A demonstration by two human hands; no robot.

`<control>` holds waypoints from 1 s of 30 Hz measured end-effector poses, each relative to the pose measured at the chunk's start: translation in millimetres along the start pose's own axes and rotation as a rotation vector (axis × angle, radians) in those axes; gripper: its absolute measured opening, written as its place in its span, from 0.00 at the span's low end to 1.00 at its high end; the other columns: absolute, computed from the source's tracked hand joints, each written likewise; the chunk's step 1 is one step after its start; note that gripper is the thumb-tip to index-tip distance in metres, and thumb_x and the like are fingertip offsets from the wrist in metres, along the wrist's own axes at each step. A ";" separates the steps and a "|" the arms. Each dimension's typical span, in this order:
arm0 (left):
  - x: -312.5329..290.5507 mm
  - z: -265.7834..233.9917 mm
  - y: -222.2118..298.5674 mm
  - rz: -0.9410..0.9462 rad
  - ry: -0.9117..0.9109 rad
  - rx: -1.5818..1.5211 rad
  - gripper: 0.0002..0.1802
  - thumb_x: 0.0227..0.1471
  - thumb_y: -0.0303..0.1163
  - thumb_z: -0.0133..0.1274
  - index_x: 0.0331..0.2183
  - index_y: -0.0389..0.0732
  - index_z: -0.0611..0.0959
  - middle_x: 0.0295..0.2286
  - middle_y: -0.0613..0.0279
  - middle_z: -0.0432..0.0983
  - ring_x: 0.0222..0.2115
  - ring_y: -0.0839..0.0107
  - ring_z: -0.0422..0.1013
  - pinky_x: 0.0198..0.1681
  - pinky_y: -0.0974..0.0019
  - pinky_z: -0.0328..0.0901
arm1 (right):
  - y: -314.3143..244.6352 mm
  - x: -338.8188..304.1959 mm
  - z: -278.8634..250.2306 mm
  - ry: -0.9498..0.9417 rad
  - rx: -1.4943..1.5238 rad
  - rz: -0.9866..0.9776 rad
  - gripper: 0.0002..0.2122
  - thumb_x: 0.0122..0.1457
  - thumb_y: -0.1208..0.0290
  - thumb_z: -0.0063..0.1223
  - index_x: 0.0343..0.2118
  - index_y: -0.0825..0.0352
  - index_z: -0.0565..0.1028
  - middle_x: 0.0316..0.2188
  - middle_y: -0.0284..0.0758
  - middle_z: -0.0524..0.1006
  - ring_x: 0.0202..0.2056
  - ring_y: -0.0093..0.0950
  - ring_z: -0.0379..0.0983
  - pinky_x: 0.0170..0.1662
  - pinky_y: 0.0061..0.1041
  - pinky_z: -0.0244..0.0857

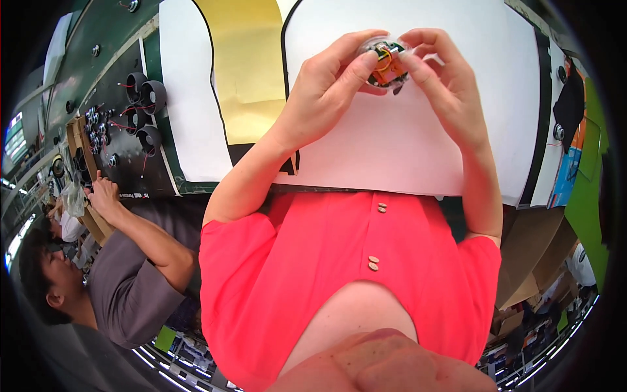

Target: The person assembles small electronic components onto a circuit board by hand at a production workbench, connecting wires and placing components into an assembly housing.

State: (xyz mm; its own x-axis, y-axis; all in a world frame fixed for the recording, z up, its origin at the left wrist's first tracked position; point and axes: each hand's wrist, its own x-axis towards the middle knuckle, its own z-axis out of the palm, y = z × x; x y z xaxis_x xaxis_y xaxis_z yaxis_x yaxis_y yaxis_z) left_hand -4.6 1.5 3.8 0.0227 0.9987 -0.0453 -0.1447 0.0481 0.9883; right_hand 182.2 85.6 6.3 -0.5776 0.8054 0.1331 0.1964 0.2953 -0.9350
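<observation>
A small round clear plastic housing [386, 63] with a green circuit board and orange and yellow wiring inside is held up over the white work surface. On its left side my left hand [333, 88] grips the rim, the thumb pressed on the near edge. From the other side my right hand [444, 81] pinches it between thumb and fingers. Both thumbs point inward over the open face where the wiring shows. The fingers behind the housing are partly hidden.
A yellow strip [251, 72] edged in black crosses the white surface [405, 150]. Black round cups [151, 98] with red wires and several small speakers [98, 134] lie on the left. A co-worker [130, 281] sits there. A cardboard box [532, 255] stands at lower right.
</observation>
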 end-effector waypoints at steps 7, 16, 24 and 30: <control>-2.9 -2.2 -0.9 0.145 0.110 0.251 0.26 0.57 0.26 0.61 0.57 0.33 0.76 0.41 0.53 0.79 0.39 0.68 0.79 0.36 0.67 0.79 | -8.3 -0.8 5.3 -0.102 0.264 0.140 0.10 0.67 0.74 0.55 0.49 0.69 0.71 0.30 0.30 0.78 0.34 0.17 0.76 0.38 0.17 0.69; -7.1 -2.4 2.4 0.266 0.122 0.513 0.23 0.60 0.20 0.55 0.58 0.36 0.78 0.41 0.55 0.80 0.36 0.69 0.80 0.37 0.69 0.80 | -15.5 -2.8 11.1 -0.063 0.175 0.107 0.13 0.64 0.71 0.60 0.48 0.70 0.72 0.26 0.29 0.76 0.29 0.16 0.74 0.33 0.18 0.69; -9.4 2.8 -1.0 0.381 0.152 0.628 0.23 0.60 0.20 0.56 0.57 0.37 0.78 0.40 0.53 0.81 0.34 0.66 0.81 0.32 0.69 0.77 | -18.2 -3.9 16.7 -0.033 0.165 0.140 0.13 0.64 0.71 0.60 0.47 0.70 0.73 0.26 0.30 0.78 0.27 0.16 0.75 0.30 0.17 0.69; -9.9 -4.0 1.0 0.382 0.126 0.669 0.20 0.58 0.22 0.56 0.52 0.32 0.79 0.37 0.48 0.81 0.31 0.56 0.80 0.33 0.61 0.75 | -17.4 -5.2 18.0 -0.049 0.178 0.168 0.11 0.66 0.72 0.57 0.47 0.71 0.73 0.26 0.32 0.80 0.29 0.18 0.78 0.32 0.17 0.70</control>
State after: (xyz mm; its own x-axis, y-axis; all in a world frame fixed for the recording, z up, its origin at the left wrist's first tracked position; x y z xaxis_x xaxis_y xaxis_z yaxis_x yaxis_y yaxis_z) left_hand -8.9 -8.3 4.7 -0.0271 0.9403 0.3393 0.5081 -0.2794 0.8147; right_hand 167.5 67.0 16.0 -0.5869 0.8086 -0.0409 0.1526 0.0609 -0.9864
